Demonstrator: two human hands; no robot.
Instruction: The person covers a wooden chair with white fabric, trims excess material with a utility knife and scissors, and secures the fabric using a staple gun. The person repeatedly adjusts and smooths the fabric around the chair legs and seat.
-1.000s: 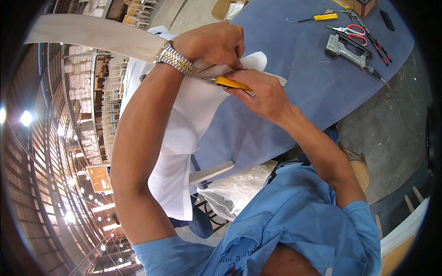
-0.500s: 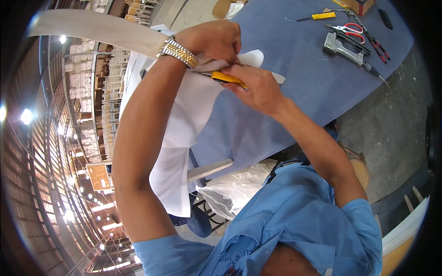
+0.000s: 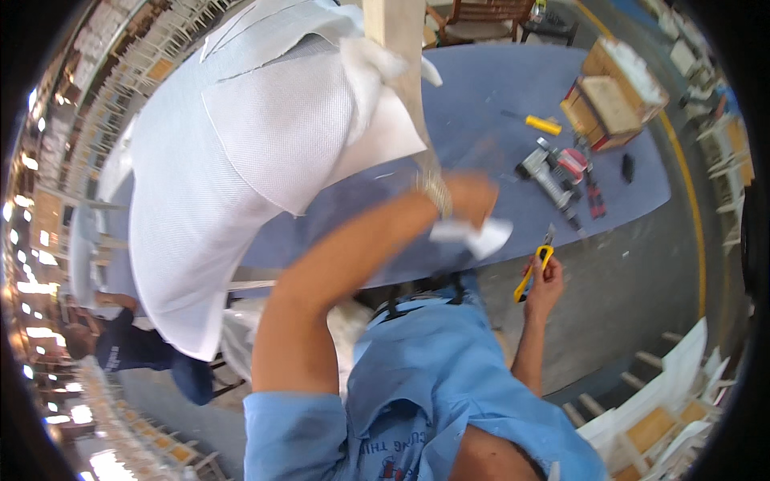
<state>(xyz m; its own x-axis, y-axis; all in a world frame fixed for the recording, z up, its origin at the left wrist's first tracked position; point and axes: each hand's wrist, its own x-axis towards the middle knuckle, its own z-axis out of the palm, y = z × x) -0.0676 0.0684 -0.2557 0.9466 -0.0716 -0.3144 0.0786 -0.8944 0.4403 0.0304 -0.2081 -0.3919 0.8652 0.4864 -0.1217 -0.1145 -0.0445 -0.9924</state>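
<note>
My right hand [image 3: 547,282], near the table's front edge, grips a yellow utility knife [image 3: 525,282] with its blade pointing up and away. Motion smears my left hand [image 3: 475,199], which wears a metal wristwatch [image 3: 434,192]. A small white fabric scrap [image 3: 489,238] hangs from its fingers over the table. To the left stands a large curved piece covered in white woven fabric [image 3: 273,120], with a wooden leg or rail [image 3: 393,32] rising beside it. White padding [image 3: 373,68] shows at a loose fabric edge.
On the blue-grey table [image 3: 361,200] lie a staple gun [image 3: 552,180], red-handled scissors [image 3: 571,164], pliers [image 3: 595,199], a yellow-handled tool [image 3: 543,124] and a black object [image 3: 628,167]. Cardboard boxes [image 3: 613,108] stand at the far right. Another person [image 3: 132,345] is at the left.
Both hands have left the fabric and moved right and nearer, the left with a white scrap, the right still with the knife. The covered piece now shows more fully, and the view has shifted.
</note>
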